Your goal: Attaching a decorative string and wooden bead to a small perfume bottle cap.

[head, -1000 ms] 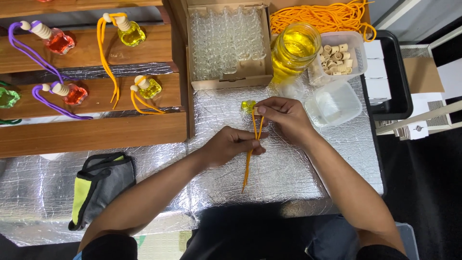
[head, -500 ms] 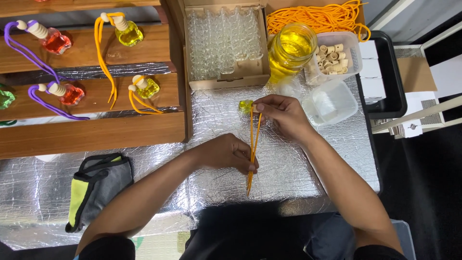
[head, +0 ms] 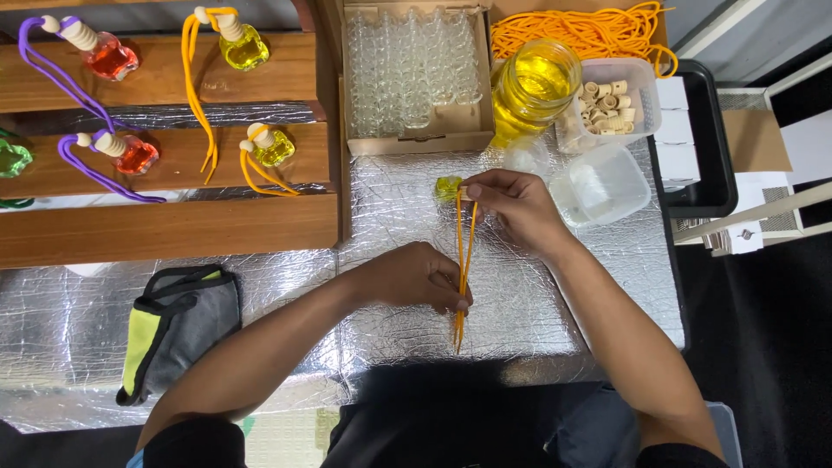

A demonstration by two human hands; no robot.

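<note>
Now the right hand (head: 520,208) pinches the small yellow bottle (head: 448,187) at twelve o'clock; the left hand (head: 416,277) clamps the orange cord (head: 465,251) toward six, above the foil-covered tabletop (head: 537,303).

Right hand (head: 518,208) covers the neck of the small yellow bottle (head: 448,188); stopper not visible. Left hand (head: 414,277) hides its fingertips and the stretch of orange cord (head: 465,251) under them. Green bottle (head: 10,159) cut by left edge. Orange cord pile (head: 581,30) clipped at top. Cardboard box (head: 414,139) vials too small to count.
</note>
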